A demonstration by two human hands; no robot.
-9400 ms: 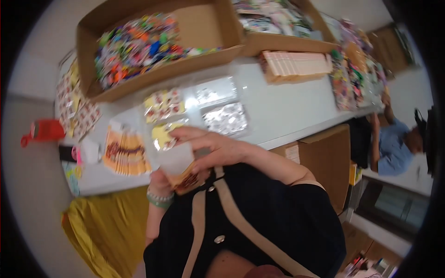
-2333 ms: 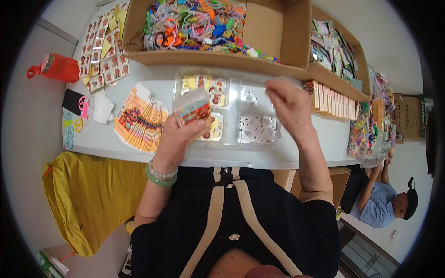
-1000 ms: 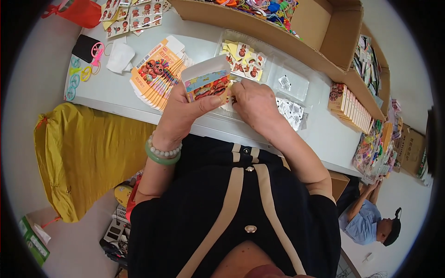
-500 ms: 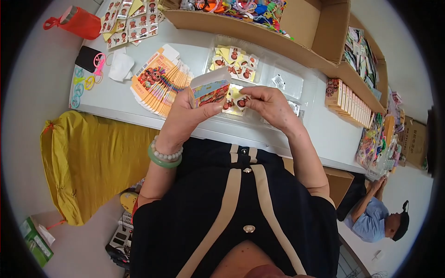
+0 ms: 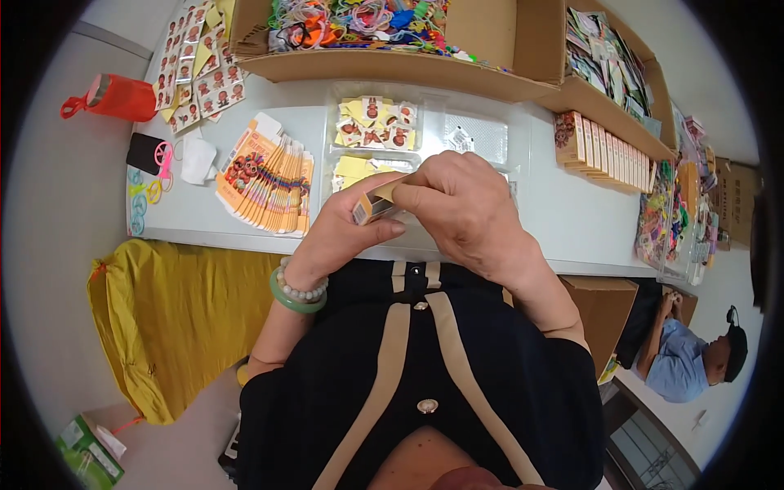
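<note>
My left hand (image 5: 336, 235) is closed around a small printed carton (image 5: 370, 212), its thumb along the near side, held above the table's front edge. Over the carton's upper end my right hand (image 5: 467, 214) is bent, thumb and fingers pinched together at the opening. A tan or yellowish edge shows there; whether it is a card or a carton flap I cannot tell. Just beyond the hands, a clear plastic tray (image 5: 422, 121) holds small sticker cards (image 5: 377, 124) with yellow backs. To the left lies a fanned row of flattened orange cartons (image 5: 265, 181).
A cardboard box (image 5: 392, 67) of colourful trinkets stands at the back. Filled cartons (image 5: 604, 151) line up at right, near a box of packets (image 5: 608, 61). Sticker sheets (image 5: 200, 69), a red bottle (image 5: 122, 96) and a black phone-like object (image 5: 145, 153) lie left. Another person (image 5: 682, 355) sits far right.
My right hand has moved from the sticker cards in the tray up to the carton's opening. My left hand has tilted the carton. The view has shifted slightly.
</note>
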